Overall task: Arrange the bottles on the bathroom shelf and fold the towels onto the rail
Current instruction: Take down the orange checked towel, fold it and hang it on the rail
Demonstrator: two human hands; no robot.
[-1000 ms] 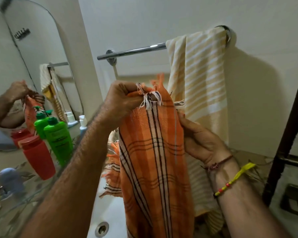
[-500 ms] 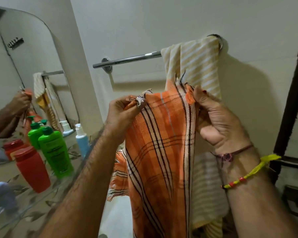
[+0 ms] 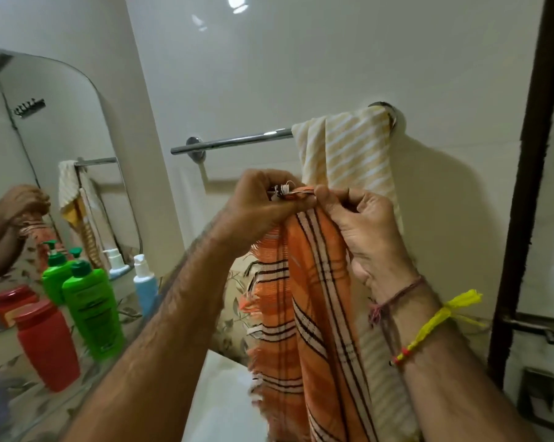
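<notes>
Hanging limp below the chrome wall rail, the thin orange striped woven towel looks light and floppy; both hands, left and right, pinch its fringed top edge together, the sensible hold

Home bathroom: wall mirror, chrome towel rail, toiletry bottles on shelf.

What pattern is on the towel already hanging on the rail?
Pale yellow with white diagonal stripes; the towel shows best in the head view.
</notes>
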